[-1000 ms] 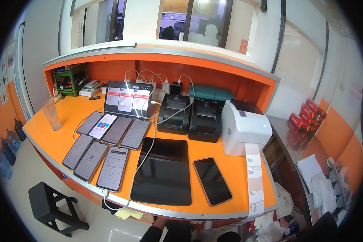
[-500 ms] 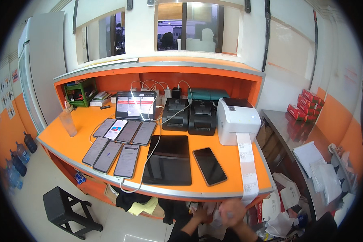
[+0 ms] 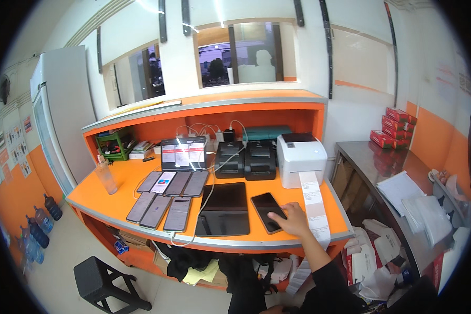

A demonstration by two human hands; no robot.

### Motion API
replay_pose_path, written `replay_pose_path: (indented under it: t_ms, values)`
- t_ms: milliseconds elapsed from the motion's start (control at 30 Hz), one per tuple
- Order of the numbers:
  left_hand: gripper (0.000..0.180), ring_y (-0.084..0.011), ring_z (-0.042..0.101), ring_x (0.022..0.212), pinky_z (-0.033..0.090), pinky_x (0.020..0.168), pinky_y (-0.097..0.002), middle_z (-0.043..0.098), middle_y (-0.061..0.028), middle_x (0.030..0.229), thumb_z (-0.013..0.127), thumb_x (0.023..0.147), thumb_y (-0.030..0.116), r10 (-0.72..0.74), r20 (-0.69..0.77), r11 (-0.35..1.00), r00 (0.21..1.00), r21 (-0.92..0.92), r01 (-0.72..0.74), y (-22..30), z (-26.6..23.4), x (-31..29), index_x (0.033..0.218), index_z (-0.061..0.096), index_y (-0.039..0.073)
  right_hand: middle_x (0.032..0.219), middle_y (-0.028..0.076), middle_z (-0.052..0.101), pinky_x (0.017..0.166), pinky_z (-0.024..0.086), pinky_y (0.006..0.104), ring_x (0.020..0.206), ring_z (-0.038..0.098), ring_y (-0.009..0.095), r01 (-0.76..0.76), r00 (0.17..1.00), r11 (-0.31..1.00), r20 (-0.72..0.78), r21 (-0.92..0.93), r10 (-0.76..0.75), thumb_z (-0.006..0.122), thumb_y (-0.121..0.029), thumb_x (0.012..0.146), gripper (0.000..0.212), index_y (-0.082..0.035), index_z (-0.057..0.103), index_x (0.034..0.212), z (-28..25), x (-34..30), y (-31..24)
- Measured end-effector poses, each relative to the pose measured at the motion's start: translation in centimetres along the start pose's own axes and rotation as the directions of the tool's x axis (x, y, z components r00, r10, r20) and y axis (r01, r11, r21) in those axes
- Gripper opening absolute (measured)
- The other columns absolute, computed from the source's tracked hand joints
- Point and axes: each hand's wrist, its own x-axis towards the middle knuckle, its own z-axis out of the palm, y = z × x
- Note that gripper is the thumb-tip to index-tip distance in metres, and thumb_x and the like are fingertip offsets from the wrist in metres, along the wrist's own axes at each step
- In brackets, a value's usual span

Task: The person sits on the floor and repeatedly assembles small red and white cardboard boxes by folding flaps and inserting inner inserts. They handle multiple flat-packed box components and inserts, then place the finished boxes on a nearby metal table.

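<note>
I have the right hand [image 3: 294, 221] half open on the phone [image 3: 267, 208], unlifted; the left hand's [image 3: 273, 310] hold I can't tell.

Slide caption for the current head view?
Right hand touching a dark-screened phone on an orange counter, beside the paper strip of a white printer.

Orange walls [image 3: 16, 194], pale floor [image 3: 63, 242] — window [image 3: 216, 58] shows dusk, perhaps.

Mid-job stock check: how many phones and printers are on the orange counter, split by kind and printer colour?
Phones in the left cluster: 7
Dark phone at the right hand: 1
Black printers: 2
White printer: 1
Total: 11
</note>
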Motion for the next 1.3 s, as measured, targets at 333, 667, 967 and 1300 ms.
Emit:
replay_pose_path:
  t_ms: [333,667,967,1300]
  values:
    - [0.061,-0.0373,0.054,0.111,0.04,0.097,-0.0414,0.058,-0.0205,0.117,0.06,0.08,0.045,-0.008,0.088,1.0,0.996,0.02,0.006,-0.3,0.5,0.5,0.126,0.051,0.007,0.12,0.017,0.047,0.093,0.036,0.0403,0.118,0.042,0.031,-0.082,0.98,0.946,0.147,-0.314,0.133,0.071,-0.069,0.05,0.103,0.004,0.051,0.119,-0.5,-0.4,-3.0]
    - [0.062,-0.0366,0.053,0.111,0.041,0.095,-0.0406,0.057,-0.0232,0.117,0.056,0.083,0.047,-0.117,-0.061,0.989,0.991,0.079,0.122,-2.2,2.0,1.2,0.128,0.048,0.004,0.119,0.019,0.047,0.088,0.047,0.0365,0.11,0.051,0.03,-0.11,0.982,0.949,0.113,-0.296,0.149,0.076,-0.057,0.05,0.093,0.006,0.052,0.113,-2.0,-4.5,-5.9]
    - [0.089,-0.0462,0.03,0.129,0.025,0.104,-0.0561,0.024,-0.0227,0.145,0.06,0.078,0.048,-0.447,-0.319,0.793,0.836,0.29,0.535,3.8,7.8,-0.3,0.146,0.012,0.015,0.13,0.023,0.039,0.098,0.038,0.0425,0.12,0.044,0.038,0.102,0.995,0.977,-0.03,0.186,-0.098,0.063,-0.046,0.08,0.065,-0.004,0.047,0.127,0.0,-2.2,-0.5]
    - [0.089,-0.0458,0.03,0.129,0.025,0.104,-0.0561,0.026,-0.0225,0.145,0.06,0.078,0.049,-0.444,-0.191,0.815,0.875,0.32,0.483,5.5,4.2,-1.1,0.145,0.012,0.016,0.122,0.016,0.047,0.087,0.043,0.0335,0.093,0.054,0.025,0.077,0.997,0.918,-0.02,0.388,-0.075,0.056,-0.007,0.081,0.037,-0.008,0.054,0.118,-0.7,-2.7,-0.5]
